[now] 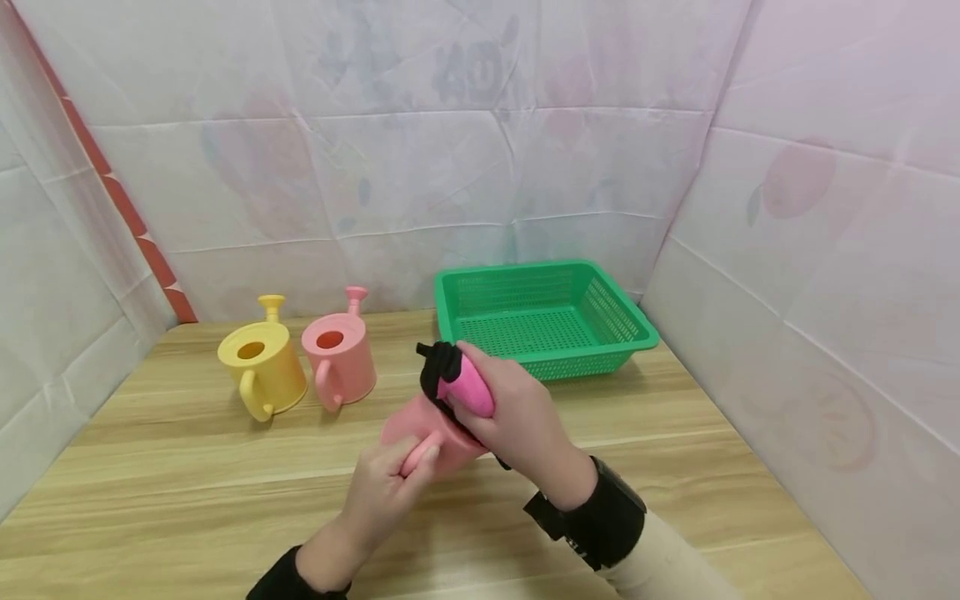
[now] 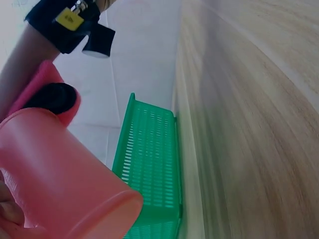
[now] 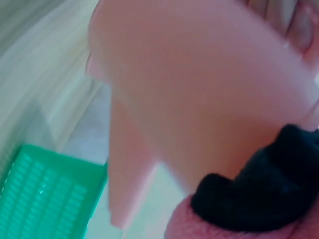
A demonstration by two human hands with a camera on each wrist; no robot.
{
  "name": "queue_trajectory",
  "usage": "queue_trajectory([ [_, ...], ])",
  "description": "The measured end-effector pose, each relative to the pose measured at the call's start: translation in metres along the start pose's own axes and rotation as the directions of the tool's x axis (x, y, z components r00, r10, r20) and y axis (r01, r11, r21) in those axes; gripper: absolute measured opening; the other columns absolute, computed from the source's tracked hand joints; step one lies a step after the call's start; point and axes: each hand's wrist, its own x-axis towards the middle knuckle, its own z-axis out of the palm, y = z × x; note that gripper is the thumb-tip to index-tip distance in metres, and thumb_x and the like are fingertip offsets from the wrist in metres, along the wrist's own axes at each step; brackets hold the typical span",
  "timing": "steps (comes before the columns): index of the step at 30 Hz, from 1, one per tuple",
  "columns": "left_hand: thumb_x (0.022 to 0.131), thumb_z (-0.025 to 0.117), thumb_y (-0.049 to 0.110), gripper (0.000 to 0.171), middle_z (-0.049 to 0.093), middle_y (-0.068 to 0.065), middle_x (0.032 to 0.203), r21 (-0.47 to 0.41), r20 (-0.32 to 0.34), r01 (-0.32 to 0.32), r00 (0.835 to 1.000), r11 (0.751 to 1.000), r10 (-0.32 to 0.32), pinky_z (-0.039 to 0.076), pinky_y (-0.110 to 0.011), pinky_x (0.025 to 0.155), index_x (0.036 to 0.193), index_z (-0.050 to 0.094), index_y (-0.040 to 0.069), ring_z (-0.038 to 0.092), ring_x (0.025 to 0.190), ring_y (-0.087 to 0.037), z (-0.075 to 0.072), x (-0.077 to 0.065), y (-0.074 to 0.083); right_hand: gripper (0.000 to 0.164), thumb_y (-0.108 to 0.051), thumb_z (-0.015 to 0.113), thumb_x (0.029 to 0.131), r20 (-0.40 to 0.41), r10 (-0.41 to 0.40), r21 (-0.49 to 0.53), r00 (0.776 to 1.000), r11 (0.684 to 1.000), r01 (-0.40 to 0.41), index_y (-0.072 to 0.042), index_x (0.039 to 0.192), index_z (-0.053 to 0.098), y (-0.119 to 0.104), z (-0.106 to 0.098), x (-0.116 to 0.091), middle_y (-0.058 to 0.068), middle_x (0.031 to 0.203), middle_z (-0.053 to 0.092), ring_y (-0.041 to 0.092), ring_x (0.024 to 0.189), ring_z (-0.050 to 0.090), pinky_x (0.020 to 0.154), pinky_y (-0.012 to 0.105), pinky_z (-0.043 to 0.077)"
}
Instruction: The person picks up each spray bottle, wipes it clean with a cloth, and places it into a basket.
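My left hand (image 1: 382, 487) grips the handle of a pink watering can (image 1: 405, 421), tilted in front of me. In the left wrist view the can (image 2: 65, 174) is held off the tabletop, its base toward the lower right. My right hand (image 1: 528, 417) holds a fuzzy pink-and-black cloth-like piece (image 1: 474, 388) against the top end of the can. Up close in the right wrist view, the black part of this piece (image 3: 254, 199) overlaps the can's edge, and the can's spout (image 3: 129, 164) points down. The can's opening is hidden.
Two more watering cans, one yellow (image 1: 281, 367) and one pink (image 1: 356, 367), stand upright at the back left of the wooden table (image 1: 187, 500). A green perforated basket (image 1: 645, 337) sits at the back right. White printed sheets (image 1: 420, 192) hang behind and beside the table.
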Motion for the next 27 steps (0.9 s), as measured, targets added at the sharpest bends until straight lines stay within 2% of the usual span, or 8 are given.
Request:
queue_trajectory([
  [4, 0.091, 0.057, 0.012, 0.032, 0.034, 0.005, 0.054, -0.023, 0.010, 0.018, 1.000, 1.000, -0.018, 0.026, -0.009, 0.043, 0.063, 0.040, 0.013, 0.031, 0.052, 0.002, -0.002, 0.003, 0.000, 0.058, -0.020, 0.076, 0.073, -0.060, -0.161, 0.000, 0.985, 0.987, 0.162, -0.004, 0.125, 0.056, -0.017, 0.002, -0.003, 0.007, 0.109, 0.065, 0.020, 0.094, 0.062, 0.079, 0.032, 0.051],
  [8, 0.096, 0.052, 0.023, 0.025, 0.045, 0.004, 0.061, -0.017, 0.033, 0.013, 0.999, 1.000, -0.013, 0.036, -0.012, 0.048, 0.074, 0.051, 0.009, 0.040, 0.055, -0.001, -0.003, 0.004, 0.000, 0.059, -0.024, 0.078, 0.071, -0.099, -0.341, -0.097, 0.935, 0.938, 0.332, -0.004, 0.123, 0.058, -0.030, 0.004, -0.004, 0.009, 0.111, 0.064, 0.023, 0.103, 0.060, 0.089, 0.034, 0.047],
  [10, 0.097, 0.049, 0.030, 0.028, 0.049, 0.003, 0.066, 0.000, 0.046, 0.013, 0.999, 1.000, -0.013, 0.040, -0.015, 0.054, 0.081, 0.054, 0.007, 0.043, 0.059, -0.003, -0.004, 0.005, 0.000, 0.056, -0.024, 0.077, 0.072, -0.109, -0.400, -0.148, 0.910, 0.912, 0.383, -0.003, 0.121, 0.059, -0.033, 0.005, -0.004, 0.010, 0.109, 0.064, 0.024, 0.103, 0.060, 0.090, 0.035, 0.046],
  [12, 0.096, 0.052, 0.028, 0.025, 0.049, 0.004, 0.065, 0.001, 0.055, 0.002, 0.999, 1.000, -0.002, 0.039, -0.015, 0.054, 0.081, 0.054, 0.008, 0.043, 0.059, -0.003, -0.005, 0.005, 0.000, 0.052, -0.025, 0.074, 0.076, -0.114, -0.419, -0.174, 0.901, 0.901, 0.398, -0.003, 0.121, 0.060, -0.033, 0.006, -0.003, 0.011, 0.109, 0.064, 0.024, 0.102, 0.061, 0.090, 0.034, 0.046],
  [16, 0.094, 0.052, 0.019, 0.028, 0.039, 0.007, 0.055, 0.024, 0.054, -0.031, 0.998, 0.999, 0.029, 0.031, -0.010, 0.046, 0.067, 0.043, 0.014, 0.035, 0.053, 0.001, -0.004, 0.006, 0.001, 0.050, -0.035, 0.067, 0.083, -0.118, -0.363, -0.174, 0.924, 0.924, 0.340, -0.003, 0.122, 0.059, -0.029, 0.005, -0.001, 0.010, 0.109, 0.064, 0.023, 0.100, 0.061, 0.086, 0.034, 0.049],
  [18, 0.094, 0.051, 0.019, 0.028, 0.037, 0.008, 0.054, 0.030, 0.051, -0.044, 0.998, 0.999, 0.042, 0.030, -0.008, 0.044, 0.067, 0.046, 0.014, 0.033, 0.051, 0.003, -0.004, 0.007, 0.002, 0.053, -0.038, 0.067, 0.084, -0.116, -0.311, -0.143, 0.943, 0.945, 0.294, -0.004, 0.124, 0.057, -0.025, 0.004, -0.001, 0.009, 0.109, 0.064, 0.022, 0.098, 0.061, 0.083, 0.035, 0.050],
  [22, 0.096, 0.051, 0.026, 0.032, 0.035, 0.008, 0.055, 0.040, 0.052, -0.063, 0.997, 0.997, 0.061, 0.028, -0.008, 0.045, 0.066, 0.048, 0.014, 0.031, 0.052, 0.002, -0.004, 0.007, 0.003, 0.055, -0.034, 0.069, 0.082, -0.095, -0.197, -0.042, 0.976, 0.980, 0.194, -0.005, 0.127, 0.054, -0.017, 0.002, 0.001, 0.008, 0.110, 0.064, 0.021, 0.095, 0.061, 0.078, 0.036, 0.051],
  [27, 0.096, 0.051, 0.028, 0.042, 0.032, 0.008, 0.052, 0.064, 0.058, -0.096, 0.994, 0.993, 0.092, 0.022, -0.007, 0.043, 0.059, 0.035, 0.016, 0.027, 0.050, 0.004, -0.005, 0.005, 0.004, 0.056, -0.031, 0.071, 0.082, -0.060, -0.060, 0.031, 0.996, 0.998, 0.062, -0.006, 0.128, 0.053, -0.005, -0.001, 0.004, 0.008, 0.111, 0.063, 0.020, 0.097, 0.061, 0.078, 0.034, 0.051],
])
